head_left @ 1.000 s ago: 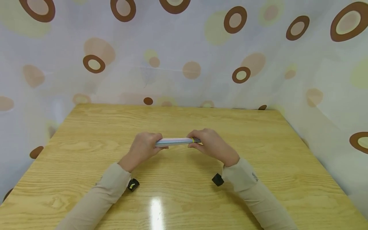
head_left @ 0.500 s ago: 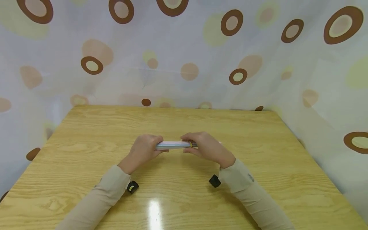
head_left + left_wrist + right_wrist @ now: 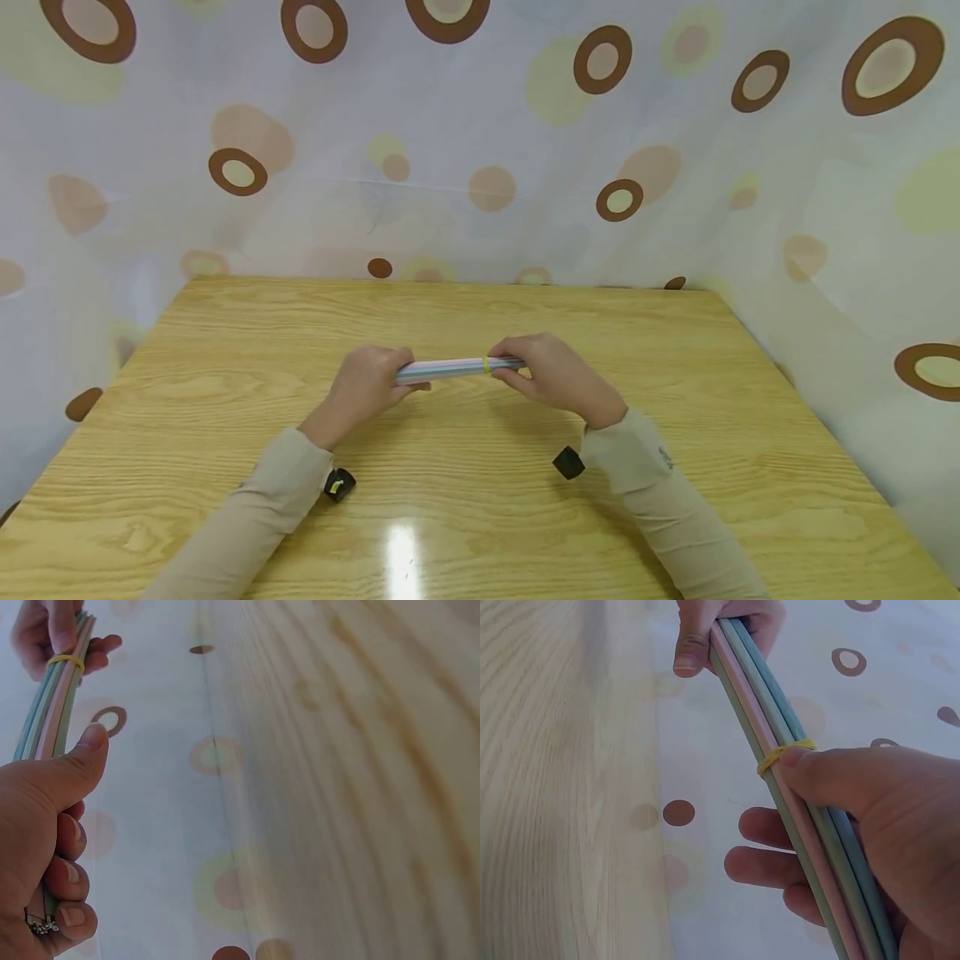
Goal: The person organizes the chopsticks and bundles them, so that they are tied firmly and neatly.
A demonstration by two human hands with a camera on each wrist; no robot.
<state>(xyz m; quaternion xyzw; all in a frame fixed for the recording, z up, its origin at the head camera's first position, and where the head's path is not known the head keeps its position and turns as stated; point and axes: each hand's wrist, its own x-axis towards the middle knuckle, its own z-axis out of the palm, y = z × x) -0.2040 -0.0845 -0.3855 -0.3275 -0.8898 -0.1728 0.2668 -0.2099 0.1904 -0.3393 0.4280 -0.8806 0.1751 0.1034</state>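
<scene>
Pastel pink, green and blue chopsticks (image 3: 442, 371) are held in one bundle above the table, lying nearly level. My left hand (image 3: 365, 383) grips one end, its fingers curled round the sticks and the thumb along them. Around the bundle runs a yellow rubber band (image 3: 768, 762), close to the right hand. With thumb and fingers, my right hand (image 3: 553, 375) holds the other part; in the right wrist view the thumb tip touches the band. Small patterned ends (image 3: 41, 924) show below the left hand's little finger. The palms hide parts of the sticks.
The wooden table (image 3: 450, 517) spreads beneath both hands, with a bright light reflection near the front. A white cloth (image 3: 435, 108) with brown and beige circles hangs at the back and sides. Black wrist cameras (image 3: 568, 462) sit under the sleeves.
Half a second ago my right fingers reached leftward past the band; now they have drawn back right, with the band at their tips. The left hand and bundle have shifted slightly left.
</scene>
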